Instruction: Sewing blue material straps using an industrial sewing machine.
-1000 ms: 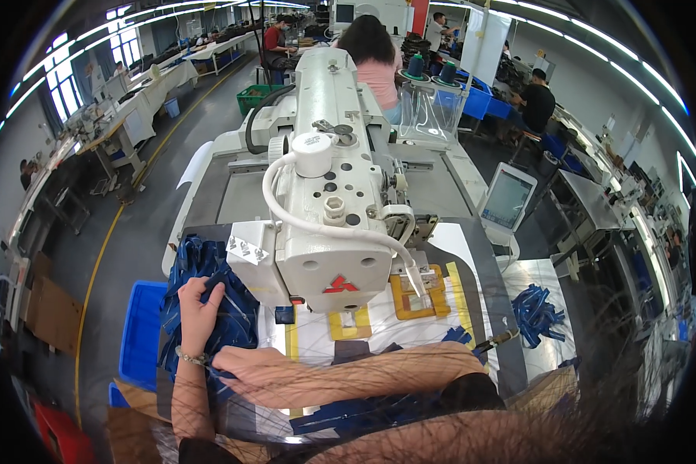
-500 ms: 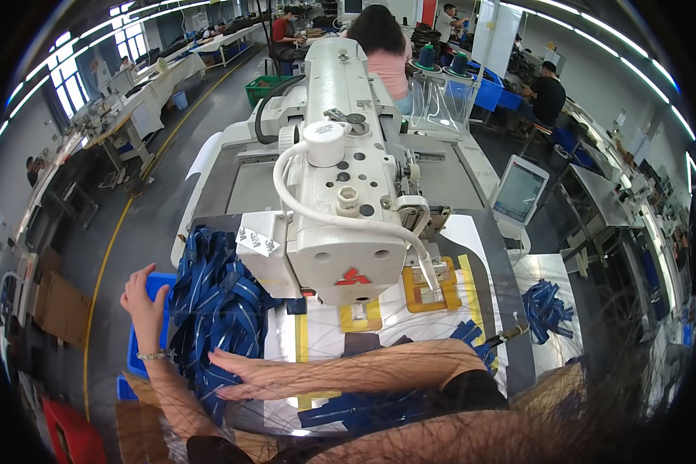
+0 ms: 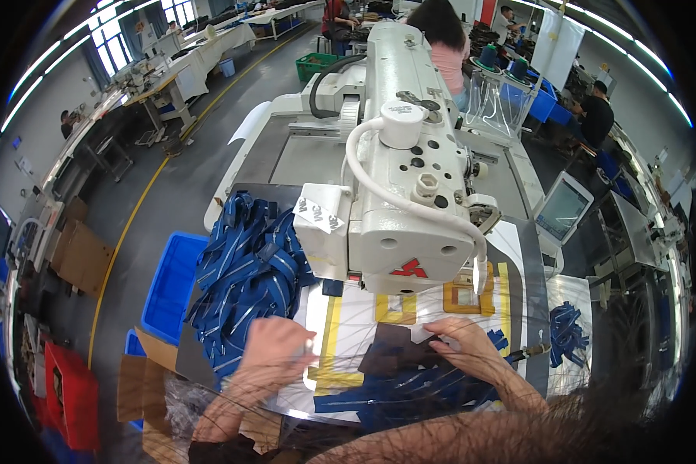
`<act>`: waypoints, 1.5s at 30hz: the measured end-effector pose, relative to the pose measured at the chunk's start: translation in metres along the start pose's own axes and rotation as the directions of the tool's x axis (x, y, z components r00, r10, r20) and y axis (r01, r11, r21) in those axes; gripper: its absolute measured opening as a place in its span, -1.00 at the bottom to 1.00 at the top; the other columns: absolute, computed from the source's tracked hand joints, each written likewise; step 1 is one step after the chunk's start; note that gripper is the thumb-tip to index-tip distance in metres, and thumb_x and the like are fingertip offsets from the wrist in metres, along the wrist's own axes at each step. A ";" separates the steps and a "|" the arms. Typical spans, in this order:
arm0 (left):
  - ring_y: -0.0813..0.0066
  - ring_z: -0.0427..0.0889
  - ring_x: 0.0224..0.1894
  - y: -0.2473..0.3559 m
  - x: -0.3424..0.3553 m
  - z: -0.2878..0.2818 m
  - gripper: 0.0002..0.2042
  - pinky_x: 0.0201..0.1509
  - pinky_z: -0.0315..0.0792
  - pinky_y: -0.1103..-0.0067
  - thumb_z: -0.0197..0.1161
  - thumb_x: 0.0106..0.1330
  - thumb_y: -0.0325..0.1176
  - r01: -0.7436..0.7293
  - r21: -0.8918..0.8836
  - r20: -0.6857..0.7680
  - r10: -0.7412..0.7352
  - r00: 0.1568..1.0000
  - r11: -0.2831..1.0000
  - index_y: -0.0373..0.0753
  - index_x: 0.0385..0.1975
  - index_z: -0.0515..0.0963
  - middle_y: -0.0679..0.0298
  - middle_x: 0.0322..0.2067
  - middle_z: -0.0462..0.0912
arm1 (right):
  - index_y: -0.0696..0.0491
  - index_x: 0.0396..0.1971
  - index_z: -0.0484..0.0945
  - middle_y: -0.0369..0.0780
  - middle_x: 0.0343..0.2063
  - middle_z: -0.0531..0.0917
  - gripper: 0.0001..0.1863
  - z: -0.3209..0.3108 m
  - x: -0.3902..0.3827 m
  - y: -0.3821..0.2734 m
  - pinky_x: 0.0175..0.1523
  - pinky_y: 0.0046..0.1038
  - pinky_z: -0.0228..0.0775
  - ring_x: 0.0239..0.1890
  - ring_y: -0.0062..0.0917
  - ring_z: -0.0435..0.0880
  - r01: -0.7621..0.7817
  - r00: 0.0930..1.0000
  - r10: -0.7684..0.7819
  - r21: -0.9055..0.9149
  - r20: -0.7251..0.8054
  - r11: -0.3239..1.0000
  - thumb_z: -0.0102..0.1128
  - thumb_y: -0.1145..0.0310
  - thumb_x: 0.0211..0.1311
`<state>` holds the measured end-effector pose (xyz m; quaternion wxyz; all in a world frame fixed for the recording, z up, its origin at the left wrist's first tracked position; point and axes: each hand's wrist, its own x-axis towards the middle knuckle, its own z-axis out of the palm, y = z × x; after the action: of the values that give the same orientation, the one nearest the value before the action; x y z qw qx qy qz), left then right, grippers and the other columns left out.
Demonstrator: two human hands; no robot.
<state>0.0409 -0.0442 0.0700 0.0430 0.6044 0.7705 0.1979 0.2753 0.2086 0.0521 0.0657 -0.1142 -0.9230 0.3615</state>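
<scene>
My left hand is motion-blurred beside the large pile of blue zipper strips, at the left of the white work surface; its grip is unclear. My right hand has finger and thumb on a small white piece, over dark fabric pieces. More blue strips lie along the front edge. Behind my hands stands a white industrial sewing machine, with yellow clamp frames on the sheet below its head.
A blue bin, cardboard box and red container are at left. A screen and a side plate holding blue strips are at right. A person in pink and other co-workers sit beyond the machine.
My left hand has left the pile's far left and moved right and down. My right hand has left the pile and moved right to the dark pieces. The view has shifted.
</scene>
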 end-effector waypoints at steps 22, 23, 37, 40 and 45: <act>0.37 0.40 -0.12 0.026 0.043 0.044 -0.68 -0.01 0.19 0.38 0.32 0.02 -0.17 -0.218 -0.107 0.209 0.236 0.949 0.970 -0.03 -0.22 0.48 0.37 -0.28 0.43 | 0.01 -0.29 0.58 -0.28 -0.28 0.58 -0.77 0.008 -0.006 0.000 -0.07 -0.42 0.26 -0.20 -0.44 0.54 0.106 0.991 -0.116 -0.140 -0.064 0.984 0.32 0.41 -0.03; 0.37 0.40 -0.12 0.027 0.050 0.047 -0.68 -0.01 0.19 0.38 0.32 0.02 -0.17 -0.211 -0.104 0.217 0.230 0.949 0.972 -0.03 -0.22 0.48 0.37 -0.28 0.43 | 0.02 -0.34 0.59 -0.29 -0.30 0.58 -0.79 0.010 -0.003 0.000 -0.08 -0.41 0.28 -0.21 -0.45 0.55 0.101 0.994 -0.104 -0.125 -0.022 0.987 0.35 0.41 -0.05; 0.39 0.44 -0.16 0.031 0.071 0.064 -0.75 -0.09 0.18 0.48 0.36 -0.01 -0.35 -0.209 -0.247 0.234 0.268 0.935 0.946 -0.10 -0.34 0.47 0.36 -0.36 0.47 | 0.00 -0.43 0.53 -0.32 -0.44 0.50 -0.83 0.029 0.018 0.003 -0.25 -0.46 0.21 -0.36 -0.48 0.52 0.208 0.973 -0.215 -0.081 -0.088 0.975 0.31 0.41 -0.06; 0.39 0.47 -0.18 0.032 0.070 0.060 -0.77 -0.09 0.17 0.46 0.35 0.00 -0.35 -0.164 -0.288 0.274 0.245 0.930 0.944 -0.11 -0.37 0.46 0.37 -0.39 0.50 | 0.00 -0.41 0.53 -0.32 -0.44 0.51 -0.83 0.025 0.018 0.001 -0.25 -0.46 0.21 -0.37 -0.48 0.52 0.228 0.968 -0.234 -0.067 -0.094 0.971 0.31 0.40 -0.05; 0.40 0.52 -0.22 0.036 0.070 0.057 -0.78 -0.10 0.17 0.45 0.34 0.02 -0.34 0.007 -0.312 0.429 0.134 0.893 0.950 -0.12 -0.39 0.44 0.39 -0.44 0.53 | 0.00 -0.42 0.54 -0.34 -0.44 0.53 -0.84 0.020 0.021 -0.002 -0.26 -0.47 0.20 -0.38 -0.49 0.52 0.218 0.969 -0.226 -0.087 -0.101 0.972 0.32 0.40 -0.05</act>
<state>0.0724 0.0432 0.0422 0.3045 0.6446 0.6797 0.1726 0.2506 0.1992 0.0397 0.1522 -0.0324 -0.9379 0.3100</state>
